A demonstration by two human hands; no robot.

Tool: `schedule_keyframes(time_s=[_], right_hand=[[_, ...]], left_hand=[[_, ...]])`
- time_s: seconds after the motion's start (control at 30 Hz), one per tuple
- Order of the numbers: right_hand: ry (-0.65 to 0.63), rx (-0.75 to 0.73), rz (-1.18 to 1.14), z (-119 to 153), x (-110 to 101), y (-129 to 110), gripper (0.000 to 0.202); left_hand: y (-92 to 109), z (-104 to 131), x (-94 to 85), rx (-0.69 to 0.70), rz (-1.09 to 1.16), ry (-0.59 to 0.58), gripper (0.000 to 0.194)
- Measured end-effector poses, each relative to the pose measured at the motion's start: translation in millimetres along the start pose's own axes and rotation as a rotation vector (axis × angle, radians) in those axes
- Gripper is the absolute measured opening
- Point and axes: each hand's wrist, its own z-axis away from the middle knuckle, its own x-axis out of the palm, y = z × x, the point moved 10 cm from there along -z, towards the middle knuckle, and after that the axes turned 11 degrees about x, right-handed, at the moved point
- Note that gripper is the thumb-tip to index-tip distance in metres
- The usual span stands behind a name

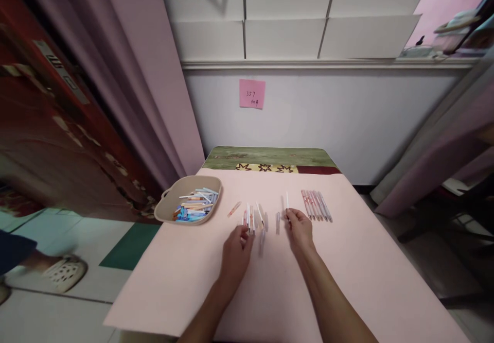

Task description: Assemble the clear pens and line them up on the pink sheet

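My right hand (300,228) pinches a thin white pen refill (287,199), which points upward away from the fingertips. Just left of that hand, a clear pen barrel (278,223) lies on the pink tabletop. My left hand (238,247) has its fingers drawn together at the lower ends of a small group of white refills and pen parts (251,218). Whether the fingertips grip one of them is hidden. A white refill with a dark tip (260,213) lies slanted beside the group, and a clear barrel (262,242) is below it.
Several pens (316,205) lie in a neat row at right. A beige basket (162,210) of loose refills and pen parts stands at the table's left edge. One pinkish pen part (234,208) lies between basket and left hand. Someone's foot in a clog (66,273) is at left.
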Motion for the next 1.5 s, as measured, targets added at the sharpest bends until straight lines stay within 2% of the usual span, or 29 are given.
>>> schedule_keyframes(time_s=[0.17,0.23,0.33,0.47,0.57,0.7,0.93,1.23,1.5], right_hand=[[-0.019,0.001,-0.009,-2,2,3,0.035],[-0.025,-0.001,-0.018,-2,3,3,0.035],[-0.026,-0.001,-0.024,-1,2,3,0.035],[-0.026,-0.001,-0.015,-2,2,3,0.034],[-0.028,-0.001,-0.015,-3,2,4,0.035],[-0.037,0.009,-0.023,-3,4,6,0.034],[-0.035,0.008,-0.027,-2,6,3,0.033],[-0.049,0.007,-0.037,0,9,2,0.033],[-0.11,0.084,-0.146,6,19,2,0.027]], left_hand=[[-17,-23,-42.5,-0.017,-0.168,0.094,0.01],[-24,-30,-47.9,-0.036,-0.227,0.073,0.009],[-27,-33,-37.2,-0.052,-0.291,-0.038,0.009],[-19,-28,-16.6,-0.059,-0.321,-0.141,0.01],[-7,-30,-8.0,-0.054,-0.369,-0.171,0.009],[8,-45,2.8,-0.007,-0.441,-0.198,0.011],[2,-68,31.2,-0.067,-0.54,-0.277,0.014],[13,-74,40.8,-0.152,-0.675,-0.293,0.026],[-8,-80,41.1,-0.265,-0.625,-0.324,0.022]])
